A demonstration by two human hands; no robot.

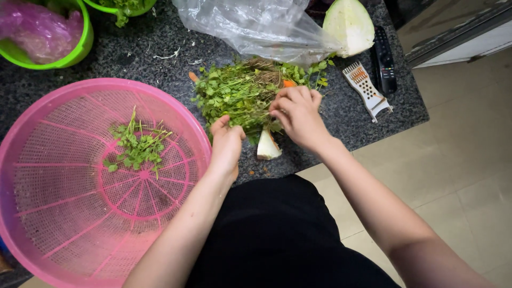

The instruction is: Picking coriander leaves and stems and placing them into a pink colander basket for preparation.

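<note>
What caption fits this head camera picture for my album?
Left hand and right hand grip a bunch of green herbs beside a pink strainer basket.

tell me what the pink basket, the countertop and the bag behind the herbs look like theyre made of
Pink basket: most likely moulded plastic, with an even glossy colour and a fine perforated mesh with ribs.
Countertop: looks like polished granite or similar stone, dark with pale speckles.
Bag: thin clear plastic film, crinkled and see-through with shiny folds.

Head camera looks steeply down, close over the counter (pixel 133 53).
</note>
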